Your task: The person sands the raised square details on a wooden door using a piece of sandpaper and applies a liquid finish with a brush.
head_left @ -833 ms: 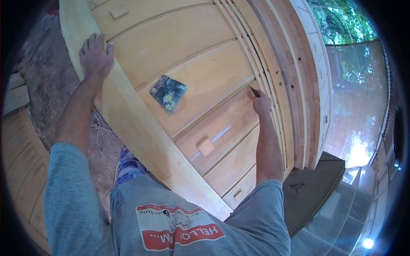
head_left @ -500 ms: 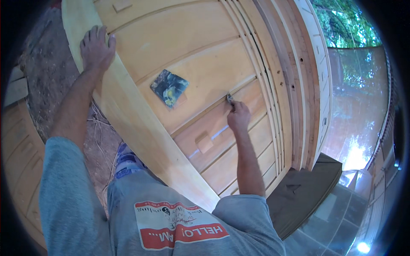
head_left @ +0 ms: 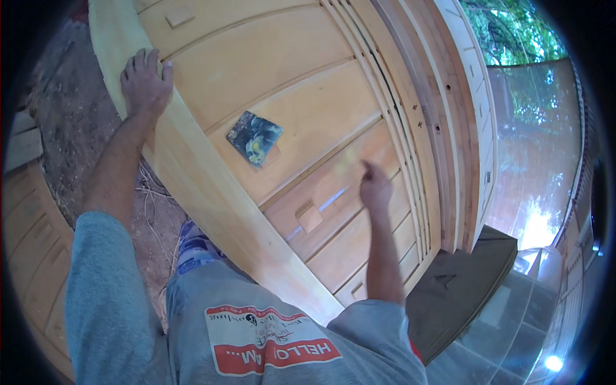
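A large pale wooden door panel (head_left: 308,96) with raised fields and grooves lies in front of me. My left hand (head_left: 146,86) rests flat on its left edge board, fingers stretched out. Over the right part of the panel, my right hand (head_left: 376,188) is closed around a small dark-tipped tool (head_left: 366,167); motion blurs it, so its kind is unclear. Left of that hand, a dark square sheet (head_left: 255,138) smeared with yellow and whitish paste lies on the panel. A small wooden block (head_left: 309,217) sits nearer to me, beside a pale strip of light.
More panels (head_left: 449,128) are stacked along the right side, with holes in their edges. A dark brown cover (head_left: 459,289) lies at the lower right, by grey floor tiles (head_left: 513,321). Thin cords (head_left: 151,191) trail over the dirt ground at left. Another panel (head_left: 32,244) stands at far left.
My right hand has come out of the groove and moved right and towards me with the tool. My left hand stays on the edge board.
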`<state>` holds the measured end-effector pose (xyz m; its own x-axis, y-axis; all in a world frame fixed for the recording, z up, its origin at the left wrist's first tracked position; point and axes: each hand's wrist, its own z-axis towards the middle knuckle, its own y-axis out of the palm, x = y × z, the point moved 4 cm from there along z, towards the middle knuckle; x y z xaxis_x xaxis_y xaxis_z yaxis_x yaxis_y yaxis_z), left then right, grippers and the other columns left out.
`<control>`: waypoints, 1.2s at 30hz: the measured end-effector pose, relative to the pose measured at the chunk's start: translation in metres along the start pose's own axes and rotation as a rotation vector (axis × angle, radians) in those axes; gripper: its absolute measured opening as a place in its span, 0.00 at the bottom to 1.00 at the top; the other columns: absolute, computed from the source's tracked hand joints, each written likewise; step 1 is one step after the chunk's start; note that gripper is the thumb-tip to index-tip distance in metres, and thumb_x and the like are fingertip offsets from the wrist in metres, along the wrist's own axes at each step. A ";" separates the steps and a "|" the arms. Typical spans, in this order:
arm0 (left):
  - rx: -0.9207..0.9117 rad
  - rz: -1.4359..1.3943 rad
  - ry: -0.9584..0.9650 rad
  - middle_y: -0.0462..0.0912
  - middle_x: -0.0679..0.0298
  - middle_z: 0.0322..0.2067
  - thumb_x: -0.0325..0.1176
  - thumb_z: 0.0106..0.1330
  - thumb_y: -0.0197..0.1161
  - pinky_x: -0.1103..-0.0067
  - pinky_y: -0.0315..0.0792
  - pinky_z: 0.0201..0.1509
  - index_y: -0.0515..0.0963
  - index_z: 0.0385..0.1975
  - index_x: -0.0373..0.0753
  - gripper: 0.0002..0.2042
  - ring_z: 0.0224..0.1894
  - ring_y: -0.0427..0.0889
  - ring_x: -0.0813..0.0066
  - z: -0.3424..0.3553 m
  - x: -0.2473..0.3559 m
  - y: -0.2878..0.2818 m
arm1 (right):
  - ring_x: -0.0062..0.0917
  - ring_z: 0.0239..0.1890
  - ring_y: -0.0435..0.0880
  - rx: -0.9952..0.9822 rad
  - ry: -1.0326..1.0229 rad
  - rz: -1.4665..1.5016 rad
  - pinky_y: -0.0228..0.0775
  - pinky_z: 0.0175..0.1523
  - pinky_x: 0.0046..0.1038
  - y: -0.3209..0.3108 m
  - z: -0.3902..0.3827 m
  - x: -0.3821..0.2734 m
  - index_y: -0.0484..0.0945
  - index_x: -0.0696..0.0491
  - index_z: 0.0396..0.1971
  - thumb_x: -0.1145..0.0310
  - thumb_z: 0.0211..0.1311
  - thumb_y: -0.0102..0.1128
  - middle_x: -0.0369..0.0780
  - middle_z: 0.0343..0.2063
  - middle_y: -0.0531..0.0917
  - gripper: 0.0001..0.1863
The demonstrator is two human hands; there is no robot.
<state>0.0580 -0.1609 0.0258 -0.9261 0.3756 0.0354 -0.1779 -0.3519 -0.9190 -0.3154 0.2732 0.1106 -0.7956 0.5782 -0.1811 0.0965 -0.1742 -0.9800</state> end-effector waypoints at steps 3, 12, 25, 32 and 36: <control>0.012 -0.011 0.007 0.71 0.57 0.64 0.51 0.72 0.51 0.58 0.59 0.69 0.72 0.62 0.44 0.24 0.67 0.66 0.55 0.005 0.005 0.002 | 0.40 0.45 0.87 -0.007 0.130 -0.050 0.79 0.50 0.40 0.005 0.072 0.071 0.86 0.43 0.48 0.73 0.58 0.53 0.43 0.42 0.88 0.20; 0.018 -0.004 0.016 0.71 0.56 0.64 0.51 0.73 0.51 0.58 0.59 0.70 0.71 0.63 0.44 0.25 0.68 0.66 0.54 0.001 0.001 0.004 | 0.41 0.42 0.88 -0.282 0.077 -0.034 0.79 0.51 0.38 0.032 0.065 0.040 0.87 0.46 0.47 0.73 0.56 0.53 0.45 0.40 0.88 0.20; -0.005 -0.039 -0.005 0.70 0.55 0.65 0.48 0.71 0.54 0.56 0.60 0.69 0.71 0.62 0.45 0.23 0.68 0.66 0.54 0.004 0.002 0.002 | 0.39 0.41 0.88 -0.061 0.010 0.007 0.80 0.48 0.38 0.003 -0.010 -0.014 0.87 0.47 0.44 0.76 0.53 0.57 0.44 0.39 0.88 0.19; 0.006 -0.032 -0.001 0.70 0.56 0.65 0.49 0.72 0.53 0.57 0.59 0.70 0.71 0.62 0.46 0.23 0.68 0.66 0.54 0.002 0.001 0.003 | 0.38 0.44 0.87 -0.003 0.116 -0.014 0.79 0.50 0.37 0.022 0.081 0.050 0.87 0.49 0.44 0.74 0.54 0.55 0.43 0.39 0.88 0.18; 0.023 -0.031 0.015 0.70 0.56 0.65 0.49 0.72 0.54 0.57 0.59 0.70 0.72 0.62 0.46 0.23 0.68 0.66 0.54 0.001 0.003 0.006 | 0.40 0.43 0.86 0.056 0.018 -0.049 0.79 0.49 0.38 0.045 0.073 0.043 0.87 0.49 0.43 0.71 0.54 0.58 0.42 0.37 0.88 0.16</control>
<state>0.0541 -0.1633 0.0208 -0.9151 0.3991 0.0578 -0.2141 -0.3594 -0.9083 -0.3885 0.2321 0.0648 -0.7875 0.6014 -0.1347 0.0233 -0.1893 -0.9816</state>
